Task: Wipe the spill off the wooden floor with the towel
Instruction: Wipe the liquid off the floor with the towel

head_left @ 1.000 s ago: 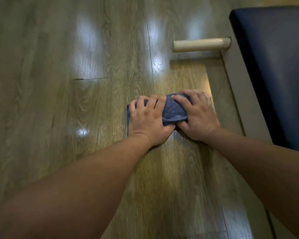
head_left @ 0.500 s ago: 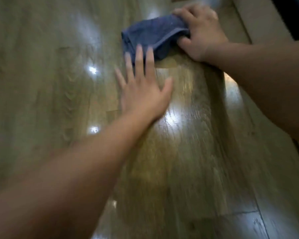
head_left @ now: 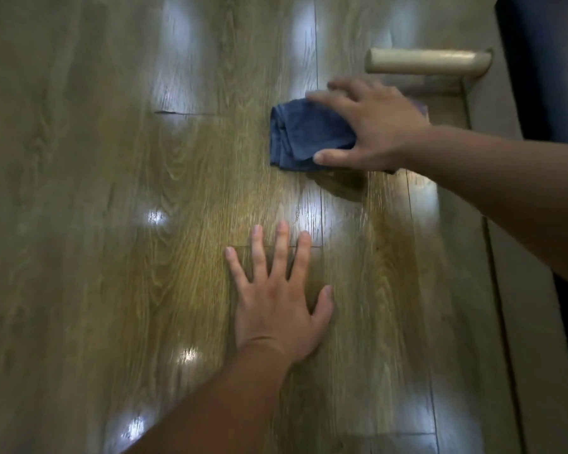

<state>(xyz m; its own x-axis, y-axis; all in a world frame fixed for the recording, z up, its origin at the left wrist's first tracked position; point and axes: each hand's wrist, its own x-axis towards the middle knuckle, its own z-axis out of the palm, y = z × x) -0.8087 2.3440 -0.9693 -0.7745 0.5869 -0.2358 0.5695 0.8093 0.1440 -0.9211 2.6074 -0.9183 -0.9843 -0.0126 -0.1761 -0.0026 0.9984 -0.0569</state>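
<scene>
A folded dark blue towel [head_left: 304, 137] lies on the glossy wooden floor [head_left: 145, 257], right of centre and far from me. My right hand [head_left: 374, 126] lies on its right part, fingers stretched out over the top and thumb along its near edge, pressing it down. My left hand [head_left: 279, 299] rests flat on the bare floor nearer to me, fingers spread, holding nothing and well apart from the towel. A darker patch [head_left: 340, 186] sits on the floor just in front of the towel; whether it is wet or shadow I cannot tell.
A pale round wooden leg [head_left: 423, 62] lies across the floor just beyond my right hand. A dark blue padded piece of furniture [head_left: 545, 77] on a pale frame [head_left: 492, 103] runs along the right edge. A board joint gapes [head_left: 184, 113] left of the towel.
My left hand has come off the towel and moved back toward me, now flat on the floor. My right hand has spread out over the towel, alone on it.
</scene>
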